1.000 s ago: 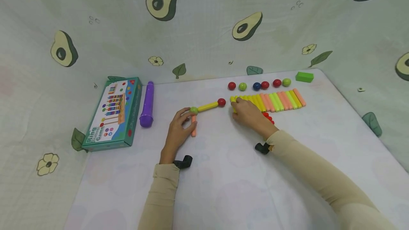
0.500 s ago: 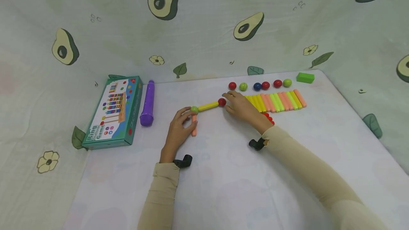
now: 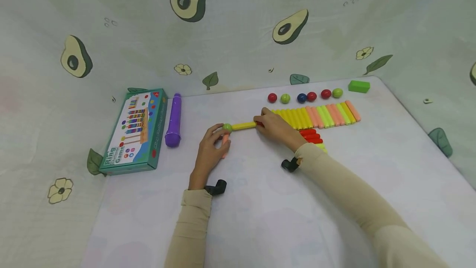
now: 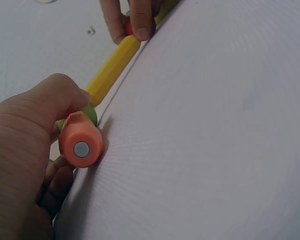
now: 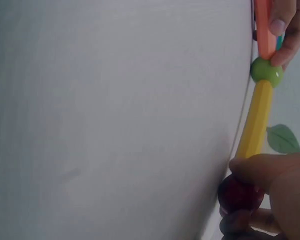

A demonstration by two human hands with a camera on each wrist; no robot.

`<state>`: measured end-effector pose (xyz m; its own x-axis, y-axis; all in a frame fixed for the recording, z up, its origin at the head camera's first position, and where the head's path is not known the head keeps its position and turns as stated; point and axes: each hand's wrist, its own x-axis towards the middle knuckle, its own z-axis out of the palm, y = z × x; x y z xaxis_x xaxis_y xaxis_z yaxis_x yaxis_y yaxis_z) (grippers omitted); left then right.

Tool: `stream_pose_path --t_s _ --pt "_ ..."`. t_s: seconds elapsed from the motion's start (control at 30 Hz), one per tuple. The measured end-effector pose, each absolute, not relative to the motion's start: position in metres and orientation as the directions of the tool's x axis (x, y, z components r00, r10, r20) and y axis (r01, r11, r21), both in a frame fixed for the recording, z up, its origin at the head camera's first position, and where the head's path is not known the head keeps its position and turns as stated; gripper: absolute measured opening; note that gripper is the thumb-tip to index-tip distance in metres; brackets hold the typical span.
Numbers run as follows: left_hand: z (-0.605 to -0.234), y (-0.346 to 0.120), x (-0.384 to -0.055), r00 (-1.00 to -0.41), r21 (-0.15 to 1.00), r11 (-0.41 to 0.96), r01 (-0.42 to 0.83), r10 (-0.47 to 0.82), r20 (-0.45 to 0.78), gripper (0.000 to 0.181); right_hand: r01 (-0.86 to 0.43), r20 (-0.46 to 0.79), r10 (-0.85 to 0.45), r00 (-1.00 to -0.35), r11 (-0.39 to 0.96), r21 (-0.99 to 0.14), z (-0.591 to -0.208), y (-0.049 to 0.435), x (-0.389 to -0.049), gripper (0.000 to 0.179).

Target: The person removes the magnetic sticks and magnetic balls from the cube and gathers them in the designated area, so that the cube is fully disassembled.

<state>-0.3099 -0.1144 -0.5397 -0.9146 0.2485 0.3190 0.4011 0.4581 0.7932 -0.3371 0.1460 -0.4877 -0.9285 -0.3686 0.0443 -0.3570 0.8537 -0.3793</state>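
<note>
In the head view my left hand [image 3: 210,152] holds an orange stick [image 3: 225,139], a finger touching the green ball [image 3: 227,128] at its far end. The left wrist view shows a round metal disc [image 4: 81,149] in the stick's near end. From the green ball a yellow stick [image 3: 243,125] runs right to a red ball [image 5: 240,194]. My right hand [image 3: 277,127] pinches that red ball between thumb and fingers, mostly covering it in the head view. Ball and sticks touch end to end, low at the tabletop.
Right of my right hand lies a row of yellow, orange and green sticks [image 3: 316,117], with red sticks [image 3: 311,136] below it. Several loose balls [image 3: 302,98] and a green block [image 3: 359,86] line the back. A purple microphone-shaped piece [image 3: 173,121] and a game box [image 3: 134,131] lie left.
My right hand has left the yellow end of the stick row and moved left onto the red ball. The yellow stick now lies more level. My left hand has stayed in place.
</note>
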Motion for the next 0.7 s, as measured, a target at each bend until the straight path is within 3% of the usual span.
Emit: stream_pose_path --t_s 0.2,0.4,0.57,0.7 --pt "-0.536 -0.115 -0.308 -0.927 0.803 0.465 0.372 0.23 0.296 0.029 -0.305 0.028 -0.322 -0.946 0.861 -0.407 -0.482 0.143 -0.333 0.025" --pt "-0.537 -0.115 -0.308 -0.926 0.805 0.459 0.375 0.227 0.302 0.029 -0.234 0.033 -0.25 -0.968 0.843 -0.484 -0.474 0.156 -0.33 0.034" --pt "-0.537 -0.115 -0.31 -0.922 0.801 0.459 0.384 0.231 0.31 0.028 -0.206 0.031 -0.22 -0.975 0.84 -0.502 -0.453 0.175 -0.349 0.048" --pt "-0.538 -0.113 -0.308 -0.926 0.81 0.451 0.374 0.225 0.302 0.027 -0.233 0.056 -0.234 -0.971 0.853 -0.468 -0.44 0.184 -0.373 0.048"
